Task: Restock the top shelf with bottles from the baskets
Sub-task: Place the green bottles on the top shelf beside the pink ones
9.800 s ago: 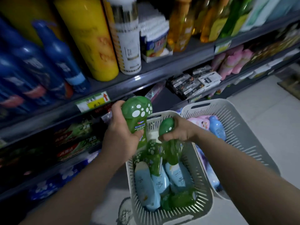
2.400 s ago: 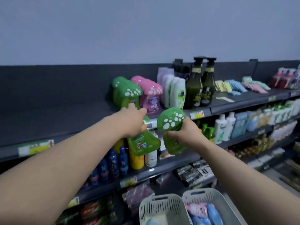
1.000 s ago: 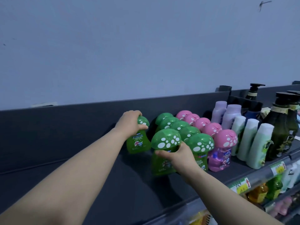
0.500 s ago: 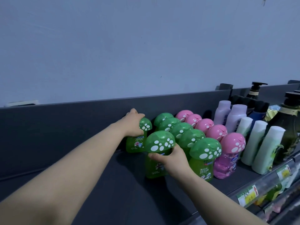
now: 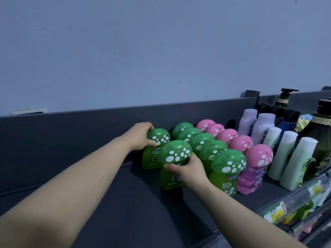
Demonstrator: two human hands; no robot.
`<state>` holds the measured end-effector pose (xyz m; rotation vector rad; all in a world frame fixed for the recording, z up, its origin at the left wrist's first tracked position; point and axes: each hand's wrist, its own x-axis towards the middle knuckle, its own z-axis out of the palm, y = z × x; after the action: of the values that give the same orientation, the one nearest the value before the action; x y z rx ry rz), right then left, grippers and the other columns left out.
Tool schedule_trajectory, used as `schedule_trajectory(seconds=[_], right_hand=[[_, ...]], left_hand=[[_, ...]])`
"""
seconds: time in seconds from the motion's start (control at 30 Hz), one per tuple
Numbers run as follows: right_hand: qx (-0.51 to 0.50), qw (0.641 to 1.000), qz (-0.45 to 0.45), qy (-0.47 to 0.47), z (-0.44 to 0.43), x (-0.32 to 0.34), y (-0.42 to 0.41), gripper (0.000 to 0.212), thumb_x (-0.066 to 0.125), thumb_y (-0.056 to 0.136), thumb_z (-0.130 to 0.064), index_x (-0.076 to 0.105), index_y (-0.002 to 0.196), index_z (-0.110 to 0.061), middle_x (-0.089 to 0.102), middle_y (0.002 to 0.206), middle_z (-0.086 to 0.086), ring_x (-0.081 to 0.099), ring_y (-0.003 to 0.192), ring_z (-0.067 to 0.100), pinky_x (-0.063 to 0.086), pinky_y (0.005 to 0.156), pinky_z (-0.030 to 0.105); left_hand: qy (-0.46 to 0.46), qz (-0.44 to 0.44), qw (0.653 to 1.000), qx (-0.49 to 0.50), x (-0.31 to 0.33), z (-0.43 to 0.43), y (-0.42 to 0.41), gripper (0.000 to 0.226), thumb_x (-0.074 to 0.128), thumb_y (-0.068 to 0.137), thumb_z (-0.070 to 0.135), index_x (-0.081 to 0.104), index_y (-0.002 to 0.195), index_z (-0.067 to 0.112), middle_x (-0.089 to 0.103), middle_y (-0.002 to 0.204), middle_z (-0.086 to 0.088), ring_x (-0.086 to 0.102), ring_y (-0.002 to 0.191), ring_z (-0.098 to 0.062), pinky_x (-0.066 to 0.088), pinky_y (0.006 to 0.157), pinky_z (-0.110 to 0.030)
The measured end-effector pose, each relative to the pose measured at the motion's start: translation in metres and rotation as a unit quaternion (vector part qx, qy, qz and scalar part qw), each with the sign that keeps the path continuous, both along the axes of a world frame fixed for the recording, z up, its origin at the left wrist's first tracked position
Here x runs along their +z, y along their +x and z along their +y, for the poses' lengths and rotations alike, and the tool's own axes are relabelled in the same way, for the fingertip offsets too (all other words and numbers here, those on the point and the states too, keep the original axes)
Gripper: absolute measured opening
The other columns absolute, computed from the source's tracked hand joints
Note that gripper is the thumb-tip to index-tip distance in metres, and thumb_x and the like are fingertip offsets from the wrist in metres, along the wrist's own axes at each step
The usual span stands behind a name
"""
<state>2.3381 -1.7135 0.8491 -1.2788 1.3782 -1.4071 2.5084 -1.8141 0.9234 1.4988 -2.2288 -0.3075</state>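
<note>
At cap, back green mushroom-cap plastic bottle (image 5: 158, 139) gripped by left hand (image 5: 140, 136), fingers curled. Under cap, front green mushroom-cap plastic bottle (image 5: 174, 152) gripped by right hand (image 5: 189, 170), fingers wrapped round neck. Both stood upright on dark grey top shelf (image 5: 125, 203), just beside row of same green bottles (image 5: 227, 161). Beyond, pink spotted-cap bottles (image 5: 258, 156) lined up.

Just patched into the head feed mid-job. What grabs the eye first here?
A green row and a pink row of spotted mushroom-capped bottles run front to back on the dark top shelf. Just left of them, the left hand grips a rear green bottle while the right hand holds a front green bottle.
</note>
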Motion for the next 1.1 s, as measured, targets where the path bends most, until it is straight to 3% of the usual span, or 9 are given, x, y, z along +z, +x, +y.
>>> schedule_trajectory(seconds=[0.3,0.43,0.5,0.73,1.1], right_hand=[[0.034,0.999,0.009,-0.020,0.039,0.001,-0.008,0.044,0.086,0.064,-0.005,0.067,0.102,-0.014,0.075,0.093,-0.001,0.071,0.085,0.012,0.057,0.069,0.022],[0.029,1.000,0.001,0.004,0.052,-0.002,-0.015,0.045,0.087,0.064,-0.009,0.067,0.103,-0.010,0.075,0.094,0.005,0.072,0.088,0.023,0.060,0.078,0.040],[0.028,0.999,-0.007,0.013,0.055,-0.002,-0.020,0.044,0.087,0.064,-0.008,0.067,0.103,-0.008,0.075,0.094,0.007,0.072,0.088,0.027,0.060,0.078,0.043],[0.045,0.998,-0.014,0.040,0.055,-0.004,-0.028,0.051,0.089,0.063,-0.017,0.065,0.107,-0.013,0.074,0.099,0.001,0.071,0.092,0.019,0.058,0.085,0.041],[0.007,0.995,0.100,-0.002,0.074,-0.009,-0.025,0.053,0.081,0.075,-0.033,0.052,0.118,-0.021,0.065,0.108,-0.010,0.062,0.099,0.008,0.051,0.087,0.026]], left_hand=[[-0.011,0.078,0.996,-0.034,-0.002,0.051,-0.007,0.049,0.083,0.071,0.028,0.059,0.112,0.018,0.061,0.110,0.005,0.056,0.093,-0.014,0.043,0.080,-0.025],[-0.005,0.087,0.995,-0.048,-0.008,0.066,-0.015,0.044,0.083,0.070,0.026,0.061,0.108,0.019,0.064,0.109,0.003,0.061,0.090,-0.015,0.051,0.084,-0.033],[-0.004,0.085,0.995,-0.046,-0.009,0.071,-0.019,0.045,0.083,0.070,0.027,0.060,0.108,0.020,0.064,0.109,0.003,0.062,0.091,-0.016,0.052,0.085,-0.036],[-0.016,0.040,0.999,-0.026,-0.006,0.079,-0.026,0.049,0.078,0.075,0.034,0.056,0.117,0.019,0.060,0.113,0.003,0.057,0.098,-0.016,0.046,0.082,-0.028],[-0.034,-0.059,0.997,-0.024,-0.001,0.092,-0.033,0.051,0.071,0.083,0.037,0.050,0.125,0.016,0.056,0.120,-0.001,0.052,0.106,-0.018,0.044,0.090,-0.032]])
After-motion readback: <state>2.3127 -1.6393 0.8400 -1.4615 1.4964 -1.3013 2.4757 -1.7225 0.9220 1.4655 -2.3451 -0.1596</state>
